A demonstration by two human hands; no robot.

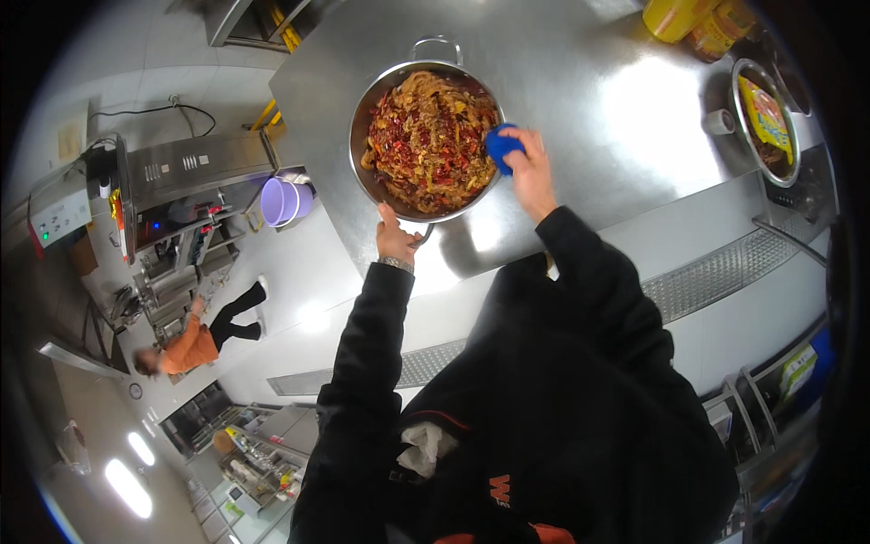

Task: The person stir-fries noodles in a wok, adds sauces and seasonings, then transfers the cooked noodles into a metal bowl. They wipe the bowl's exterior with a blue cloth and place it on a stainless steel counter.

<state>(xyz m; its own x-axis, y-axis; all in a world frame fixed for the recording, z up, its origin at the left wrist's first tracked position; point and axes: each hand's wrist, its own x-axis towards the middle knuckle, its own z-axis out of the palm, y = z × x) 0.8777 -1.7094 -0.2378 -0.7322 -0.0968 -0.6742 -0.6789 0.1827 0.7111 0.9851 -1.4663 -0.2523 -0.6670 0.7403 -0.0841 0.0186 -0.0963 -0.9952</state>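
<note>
A large round metal pot (353, 139) with two loop handles stands on a stainless steel table (571, 88). Inside is a cooked dish (431, 143) with red chili pieces and brown and yellow bits. My left hand (395, 236) grips the pot's near handle (427, 235), thumb up by the rim. In my right hand (532, 170) is a blue cloth (503, 146), pressed against the right side of the pot's rim. The far handle (437, 41) is free.
On the table's right end stand a metal bowl (788, 181) holding a yellow packet (764, 115), a small white cup (720, 122) and yellow containers (676, 17). A purple bucket (280, 202) stands beyond the left edge. A person in orange (194, 347) is farther left. Floor grating (707, 279) runs behind me.
</note>
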